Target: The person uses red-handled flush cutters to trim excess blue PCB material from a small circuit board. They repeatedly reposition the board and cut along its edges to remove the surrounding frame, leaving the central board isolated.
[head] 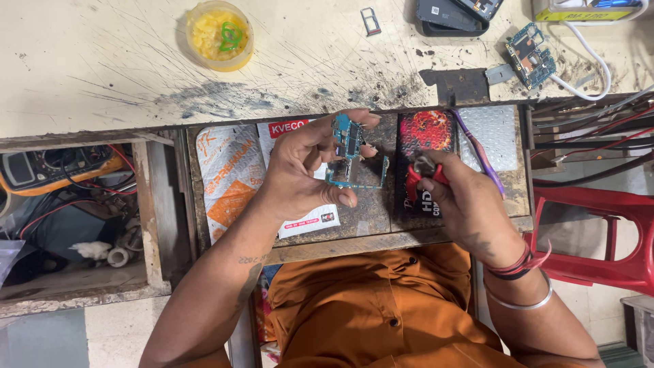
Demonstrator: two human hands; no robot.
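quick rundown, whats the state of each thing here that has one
left hand: shut on blue circuit board, held up over the drawer
right hand: shut on red-handled pliers
yellow tub: open, no lid
second circuit board: lying loose on bench
sim tray: out, lying flat
drawer: pulled open
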